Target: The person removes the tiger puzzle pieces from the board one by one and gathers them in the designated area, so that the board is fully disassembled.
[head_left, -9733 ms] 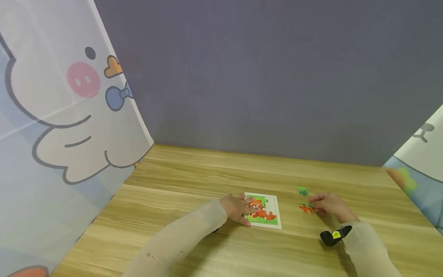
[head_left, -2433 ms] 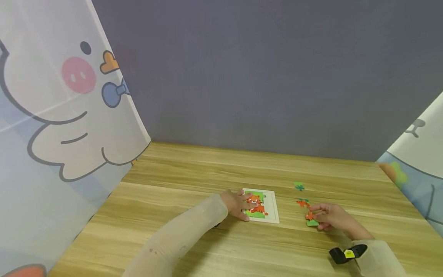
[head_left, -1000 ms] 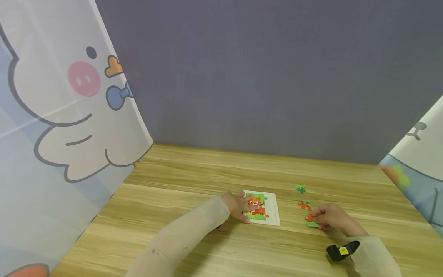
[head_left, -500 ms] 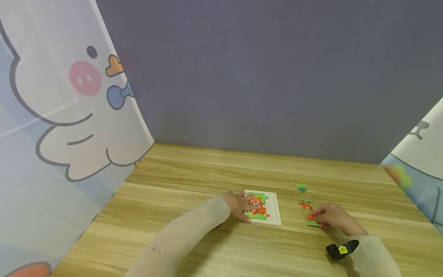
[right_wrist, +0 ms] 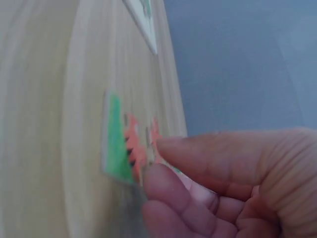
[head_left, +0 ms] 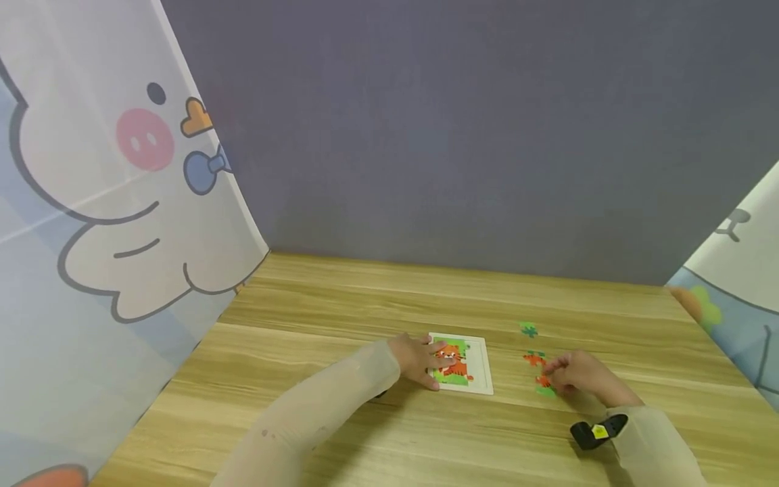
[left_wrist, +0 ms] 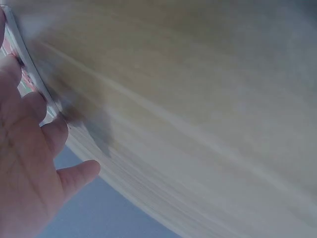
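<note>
My left hand [head_left: 416,362] lies with fingers spread over the left side of a white-framed jigsaw puzzle board [head_left: 481,365] showing an orange tiger on green. The board's right part is bare white. My right hand [head_left: 581,375] is beside loose jigsaw pieces to the right of the board. Its fingertips are right at the near orange-and-green piece [head_left: 544,387], which lies flat on the table. Just beyond it lies another orange piece [head_left: 534,359], partly behind my thumb in the right wrist view. Thumb [right_wrist: 198,153] and index finger stand slightly apart there, nothing visibly pinched.
A green piece [head_left: 529,329] lies farthest back in the loose row. The wooden table [head_left: 341,291] ends at a grey wall [head_left: 462,135]. Cartoon-printed cloths [head_left: 134,203] hang at both sides. A black wrist camera [head_left: 596,431] sits on the right wrist.
Earlier, a tiger piece left the board and came to lie at the right, pinched by my right hand. Now the fingers have come off it, shifting slightly away from me. The left hand stays.
</note>
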### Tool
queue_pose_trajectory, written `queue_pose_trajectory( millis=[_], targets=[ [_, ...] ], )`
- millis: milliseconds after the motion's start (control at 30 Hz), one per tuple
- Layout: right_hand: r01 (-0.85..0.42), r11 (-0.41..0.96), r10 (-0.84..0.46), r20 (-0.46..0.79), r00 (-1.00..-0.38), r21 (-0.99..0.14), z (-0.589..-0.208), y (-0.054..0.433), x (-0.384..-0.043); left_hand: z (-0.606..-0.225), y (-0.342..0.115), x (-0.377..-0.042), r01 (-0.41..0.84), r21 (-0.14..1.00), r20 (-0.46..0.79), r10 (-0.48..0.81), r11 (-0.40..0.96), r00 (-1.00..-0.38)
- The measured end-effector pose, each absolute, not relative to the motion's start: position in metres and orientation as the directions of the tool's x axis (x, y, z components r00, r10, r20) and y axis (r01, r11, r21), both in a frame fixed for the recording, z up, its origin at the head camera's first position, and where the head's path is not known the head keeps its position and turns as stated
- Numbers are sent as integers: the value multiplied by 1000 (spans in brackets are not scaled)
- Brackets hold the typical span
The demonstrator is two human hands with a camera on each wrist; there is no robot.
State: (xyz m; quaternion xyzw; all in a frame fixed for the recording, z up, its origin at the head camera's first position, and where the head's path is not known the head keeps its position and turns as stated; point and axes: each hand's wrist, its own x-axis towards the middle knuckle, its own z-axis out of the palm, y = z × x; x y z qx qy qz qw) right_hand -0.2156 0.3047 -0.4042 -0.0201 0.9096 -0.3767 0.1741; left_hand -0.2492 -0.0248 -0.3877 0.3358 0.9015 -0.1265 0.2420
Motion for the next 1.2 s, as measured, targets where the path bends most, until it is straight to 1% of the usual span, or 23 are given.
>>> queue_pose_trajectory(
  millis=[133, 367, 467, 667, 800, 933, 1200],
  targets=[
    [64, 714, -181, -273, -945, -698, -400, 295, -218, -389, -26, -249, 663, -68, -513, 544, 745, -664],
    [-15, 677, -250, -210, -945, -736, -401, 274, -225, -391, -26, -248, 668, -57, -499, 559, 742, -662],
    [-34, 683, -264, -203, -943, -730, -400, 265, -231, -392, -26, -248, 672, -66, -489, 563, 738, -666],
    [-109, 731, -303, -177, -936, -673, -394, 248, -241, -394, -26, -248, 682, -110, -478, 562, 723, -674],
    [-132, 738, -311, -161, -937, -661, -393, 238, -246, -396, -27, -247, 680, -120, -470, 562, 723, -680],
    [-225, 762, -359, -107, -927, -607, -396, 230, -251, -397, -28, -246, 691, -136, -459, 572, 710, -679],
    [-312, 795, -402, -68, -913, -520, -398, 213, -258, -396, -30, -245, 700, -143, -443, 587, 700, -678]
  ],
)
